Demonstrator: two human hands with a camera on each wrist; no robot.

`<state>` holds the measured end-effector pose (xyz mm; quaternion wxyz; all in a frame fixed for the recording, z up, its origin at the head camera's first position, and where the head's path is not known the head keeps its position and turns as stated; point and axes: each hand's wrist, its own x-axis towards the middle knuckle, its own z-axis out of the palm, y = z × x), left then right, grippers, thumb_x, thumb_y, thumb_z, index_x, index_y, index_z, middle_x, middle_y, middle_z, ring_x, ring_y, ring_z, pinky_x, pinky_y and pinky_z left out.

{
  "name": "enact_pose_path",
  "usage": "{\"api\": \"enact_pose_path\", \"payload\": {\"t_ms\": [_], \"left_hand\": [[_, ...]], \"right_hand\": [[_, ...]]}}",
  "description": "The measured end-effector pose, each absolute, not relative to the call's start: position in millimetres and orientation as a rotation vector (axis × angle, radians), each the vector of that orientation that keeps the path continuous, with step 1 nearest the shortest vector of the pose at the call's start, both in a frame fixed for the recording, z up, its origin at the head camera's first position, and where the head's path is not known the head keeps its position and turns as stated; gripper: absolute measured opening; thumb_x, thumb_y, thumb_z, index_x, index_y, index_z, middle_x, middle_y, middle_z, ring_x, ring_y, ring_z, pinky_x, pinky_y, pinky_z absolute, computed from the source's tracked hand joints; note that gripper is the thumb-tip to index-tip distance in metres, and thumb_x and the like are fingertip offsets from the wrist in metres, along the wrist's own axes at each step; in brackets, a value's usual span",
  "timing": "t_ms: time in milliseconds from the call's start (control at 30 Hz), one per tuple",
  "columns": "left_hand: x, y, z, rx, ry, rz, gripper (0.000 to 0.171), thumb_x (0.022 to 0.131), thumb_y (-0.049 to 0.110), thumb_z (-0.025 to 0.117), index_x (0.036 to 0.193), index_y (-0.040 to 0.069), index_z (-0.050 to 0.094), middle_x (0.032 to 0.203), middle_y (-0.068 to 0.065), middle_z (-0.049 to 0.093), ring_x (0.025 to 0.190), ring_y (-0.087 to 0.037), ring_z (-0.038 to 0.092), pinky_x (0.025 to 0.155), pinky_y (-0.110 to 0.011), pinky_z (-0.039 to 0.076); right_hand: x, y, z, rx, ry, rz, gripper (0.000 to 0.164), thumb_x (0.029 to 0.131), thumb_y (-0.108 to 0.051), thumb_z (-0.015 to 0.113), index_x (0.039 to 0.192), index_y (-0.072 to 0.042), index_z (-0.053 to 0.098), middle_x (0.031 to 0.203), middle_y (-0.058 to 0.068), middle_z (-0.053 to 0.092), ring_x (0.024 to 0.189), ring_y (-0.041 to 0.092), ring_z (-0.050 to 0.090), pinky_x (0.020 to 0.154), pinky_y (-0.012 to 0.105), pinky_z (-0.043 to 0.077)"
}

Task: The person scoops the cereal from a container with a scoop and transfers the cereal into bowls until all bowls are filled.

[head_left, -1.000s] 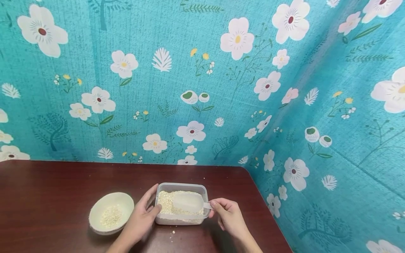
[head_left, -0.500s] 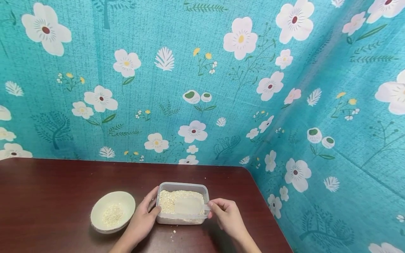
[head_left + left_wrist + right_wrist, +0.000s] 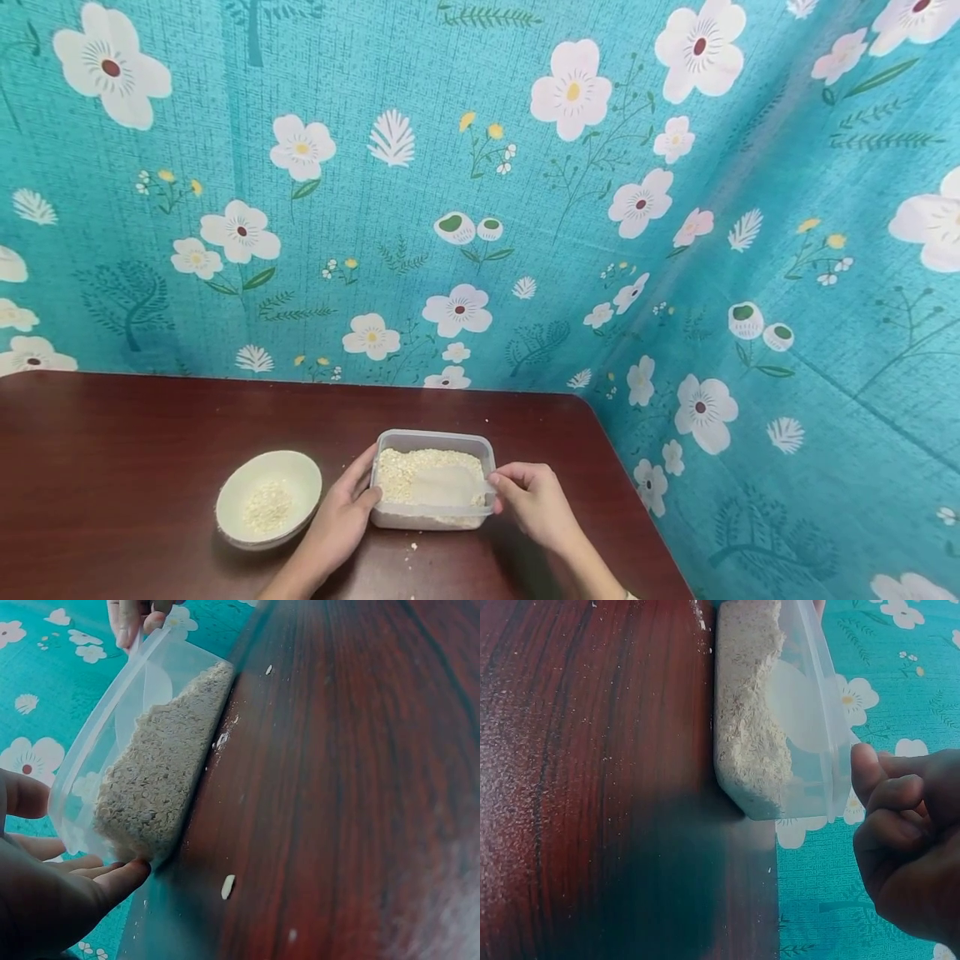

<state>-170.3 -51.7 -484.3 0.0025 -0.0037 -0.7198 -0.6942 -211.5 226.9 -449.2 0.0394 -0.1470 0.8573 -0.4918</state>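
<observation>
Head view: a clear rectangular container was seen standing on a dark red-brown table, part filled with pale flakes. Its left end was steadied by the left hand, thumb laid at the near corner of the rim, the other fingers spread along the end wall. A translucent scoop was lying over the flakes inside, its handle carried over the right rim and pinched between thumb and forefinger of the right hand. A pale bowl, with a small heap of flakes at its bottom, was noted to the left, just beside the left forearm. Stray flakes were scattered on the near side of the container. A blue-green flowered cloth was hung behind and to the right. Left wrist view: straight, parted fingers were seen set against the container's end; the scoop's blade was made out through the wall, standing above the sloping flakes. Right wrist view: the scoop's handle was mostly hidden by the pinching fingertips, the remaining fingers being curled in beneath, just outside the rim.
</observation>
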Motion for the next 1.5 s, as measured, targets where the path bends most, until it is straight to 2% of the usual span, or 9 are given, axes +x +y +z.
{"api": "enact_pose_path", "payload": {"t_ms": [267,867,1267,1500], "left_hand": [[-171.9,-51.6,-483.7,-0.035,-2.260,-2.178,0.060,0.099,-0.003,0.044,0.157,0.003,0.030,0.163,-0.017,0.026,0.145,-0.034,0.031,0.115,-0.045,0.031],[-171.4,-53.2,-484.6,-0.055,-2.260,-2.196,0.061,0.099,-0.003,0.043,0.158,0.004,0.028,0.163,-0.017,0.025,0.145,-0.033,0.030,0.115,-0.044,0.028],[-168.4,-53.5,-487.7,-0.050,-2.269,-2.211,0.061,0.101,0.000,0.043,0.159,0.007,0.026,0.164,-0.015,0.023,0.146,-0.031,0.028,0.115,-0.044,0.028],[-168.4,-53.1,-489.4,-0.051,-2.260,-2.205,0.060,0.101,-0.001,0.044,0.159,0.008,0.028,0.164,-0.014,0.024,0.145,-0.031,0.031,0.114,-0.042,0.030]], "right_hand": [[-217.0,223.4,-444.0,-0.498,2.677,-1.452,0.019,0.096,-0.015,0.069,0.089,0.002,0.073,0.058,0.005,0.061,0.038,0.001,0.038,0.036,0.017,0.027],[-219.7,218.8,-445.2,-0.557,2.722,-1.378,0.015,0.096,-0.011,0.068,0.090,0.000,0.075,0.056,-0.005,0.057,0.046,0.003,0.039,0.040,0.017,0.028],[-214.0,207.6,-448.1,-0.541,2.669,-1.442,0.016,0.096,-0.011,0.068,0.087,0.001,0.074,0.058,0.000,0.061,0.048,0.004,0.045,0.041,0.016,0.030],[-212.0,200.4,-448.7,-0.559,2.655,-1.463,0.017,0.096,-0.011,0.067,0.088,0.002,0.074,0.057,0.001,0.061,0.045,0.000,0.037,0.040,0.016,0.026]]}}
